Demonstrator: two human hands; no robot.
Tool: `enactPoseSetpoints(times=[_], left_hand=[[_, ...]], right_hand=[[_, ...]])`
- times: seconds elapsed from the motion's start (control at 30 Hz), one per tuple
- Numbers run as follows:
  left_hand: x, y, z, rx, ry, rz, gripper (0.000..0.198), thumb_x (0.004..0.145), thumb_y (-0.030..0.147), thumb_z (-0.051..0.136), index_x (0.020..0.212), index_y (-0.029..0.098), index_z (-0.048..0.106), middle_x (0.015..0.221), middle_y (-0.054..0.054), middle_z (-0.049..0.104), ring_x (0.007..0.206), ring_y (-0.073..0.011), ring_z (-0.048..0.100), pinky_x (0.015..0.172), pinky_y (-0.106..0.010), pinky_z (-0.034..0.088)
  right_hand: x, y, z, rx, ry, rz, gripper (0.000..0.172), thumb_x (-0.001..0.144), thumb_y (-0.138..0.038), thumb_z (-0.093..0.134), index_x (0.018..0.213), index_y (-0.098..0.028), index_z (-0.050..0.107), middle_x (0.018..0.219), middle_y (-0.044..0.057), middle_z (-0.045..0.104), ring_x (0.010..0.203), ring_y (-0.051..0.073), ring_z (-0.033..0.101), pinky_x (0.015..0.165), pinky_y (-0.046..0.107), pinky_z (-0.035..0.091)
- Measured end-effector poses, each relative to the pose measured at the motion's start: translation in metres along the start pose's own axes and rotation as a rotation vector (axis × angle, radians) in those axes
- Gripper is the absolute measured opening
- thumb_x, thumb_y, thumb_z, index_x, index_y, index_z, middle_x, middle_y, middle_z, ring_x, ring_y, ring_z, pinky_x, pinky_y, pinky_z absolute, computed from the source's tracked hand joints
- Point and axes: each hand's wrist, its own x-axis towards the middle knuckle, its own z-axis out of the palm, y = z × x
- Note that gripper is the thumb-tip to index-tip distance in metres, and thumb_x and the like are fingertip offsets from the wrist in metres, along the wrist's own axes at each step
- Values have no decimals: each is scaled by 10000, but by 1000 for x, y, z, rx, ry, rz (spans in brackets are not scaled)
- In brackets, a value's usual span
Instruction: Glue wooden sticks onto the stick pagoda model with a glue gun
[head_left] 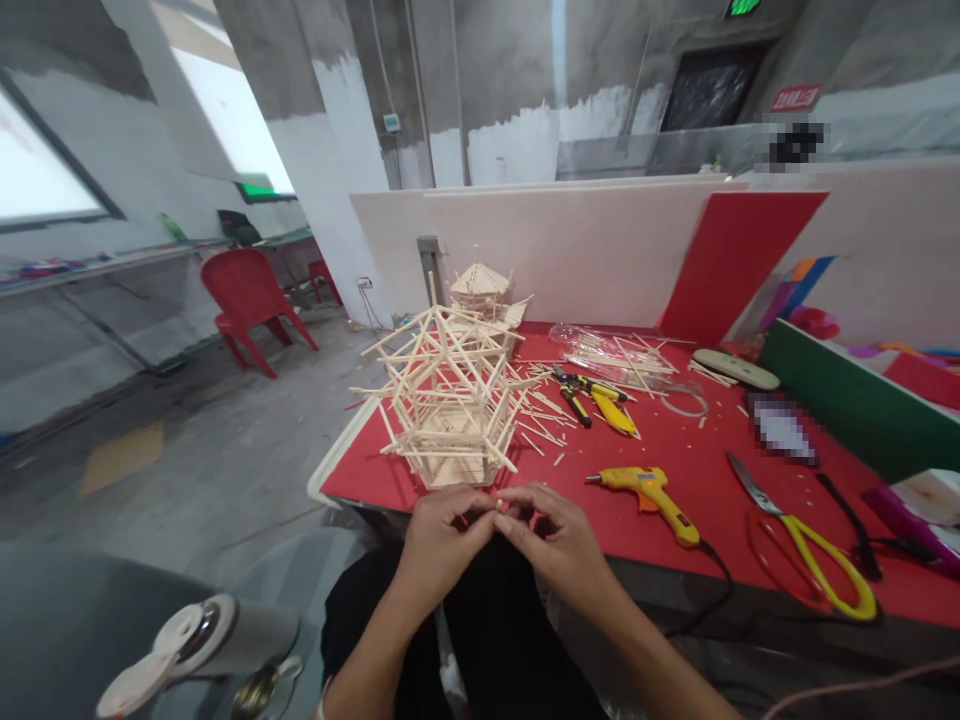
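Note:
My left hand (pixel 442 540) and my right hand (pixel 551 540) meet fingertip to fingertip just below the red table's (pixel 720 520) front edge. Both are pinched on a small thin wooden stick piece (pixel 498 506), barely visible between the fingers. Right behind them on the table stands a pavilion-like model of wooden sticks (pixel 450 400). A smaller stick model with a roof (pixel 484 290) stands behind it.
Loose sticks (pixel 547 415) lie scattered by the model. Yellow pliers (pixel 600 400), a yellow glue gun (pixel 652 495) and yellow-handled scissors (pixel 810 540) lie on the table to the right. A green board (pixel 847 400) stands at the right. A red chair (pixel 251 300) is on the floor at left.

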Motion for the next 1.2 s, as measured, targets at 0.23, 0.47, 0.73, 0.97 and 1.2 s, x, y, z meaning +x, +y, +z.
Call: enactPoseSetpoints(times=[0.23, 0.47, 0.73, 0.97, 1.2], left_hand=[[-7, -2, 13, 11, 31, 6, 45, 697, 179, 682, 686, 198, 721, 825, -53, 648, 785, -170, 578, 667, -222, 458], [-9, -6, 41, -438, -137, -308, 283, 690, 277, 733, 922, 122, 684, 700, -52, 646, 556, -134, 585, 447, -215, 473], [3, -13, 74, -579, -175, -412, 246, 637, 298, 794, 735, 116, 660, 628, -20, 630, 453, -73, 524, 388, -166, 394], [16, -13, 97, -627, -160, -425, 280, 652, 335, 782, 801, 134, 657, 612, 4, 616, 433, -61, 489, 397, -170, 382], [20, -11, 111, -637, -132, -408, 263, 665, 315, 777, 797, 126, 653, 678, -21, 634, 535, -81, 546, 467, -172, 409]], right_hand=[[-2, -2, -1, -21, 65, -51, 177, 860, -331, 570, 855, -217, 706, 785, 19, 651, 719, 122, 583, 598, 223, 422], [-7, 10, -18, 68, 115, -2, 173, 829, -350, 616, 849, -228, 738, 732, 6, 595, 697, 116, 556, 599, 219, 430], [-16, 10, -55, 66, 60, 71, 217, 843, -376, 596, 857, -225, 750, 690, 3, 584, 718, 126, 560, 667, 240, 460], [-21, 19, -86, -74, 127, 76, 274, 886, -366, 523, 1046, -237, 704, 913, 33, 689, 855, 149, 595, 723, 257, 474], [-24, 26, -103, -95, 200, 80, 266, 870, -384, 540, 1013, -233, 706, 921, 45, 686, 806, 155, 609, 704, 274, 495]])
